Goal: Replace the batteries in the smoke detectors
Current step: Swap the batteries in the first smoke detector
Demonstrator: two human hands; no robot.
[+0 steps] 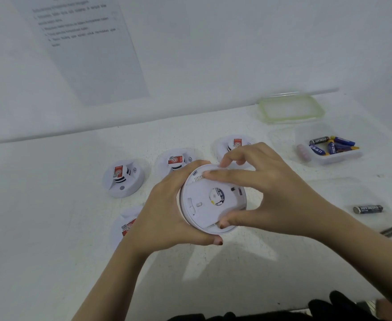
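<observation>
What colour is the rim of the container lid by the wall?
Pale green, around the clear lid; it shows best in the head view.

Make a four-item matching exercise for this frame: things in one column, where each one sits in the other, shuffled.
1. upturned detector
2. green-rimmed lid
3. blue batteries
4. loose black battery

A. in the clear tub
B. on the table, right of the hands
C. held by left hand and right hand
D. by the back wall

Pairs: 1-C, 2-D, 3-A, 4-B
</observation>
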